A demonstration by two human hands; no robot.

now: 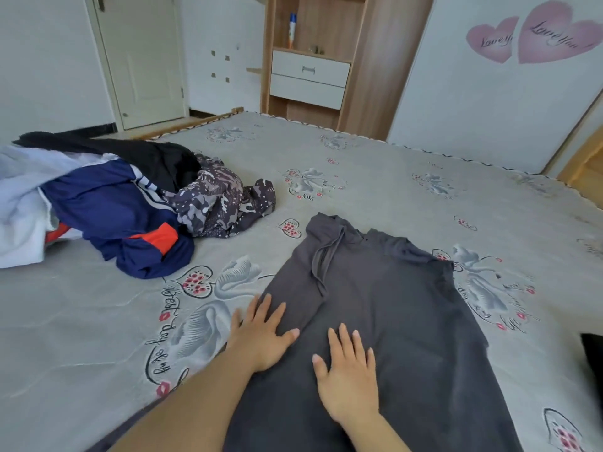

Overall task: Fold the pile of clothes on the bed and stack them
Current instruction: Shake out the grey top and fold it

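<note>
A pair of dark grey drawstring trousers [385, 308] lies spread flat on the bed, waistband away from me. My left hand [261, 334] rests flat on the trousers' left edge, fingers apart. Flat on the middle of the cloth lies my right hand [347, 373], its fingers spread too. Neither hand grips anything. At the left of the bed sits the pile of clothes [107, 203]: a navy jacket with an orange patch, a camouflage-print garment [222, 203], black cloth and a white piece.
The bed [375, 177] has a grey sheet printed with swans and hearts. A dark object [592, 357] shows at the right edge. Beyond the bed stand a wooden shelf unit with white drawers [310, 76], a door [143, 57] and a white wall.
</note>
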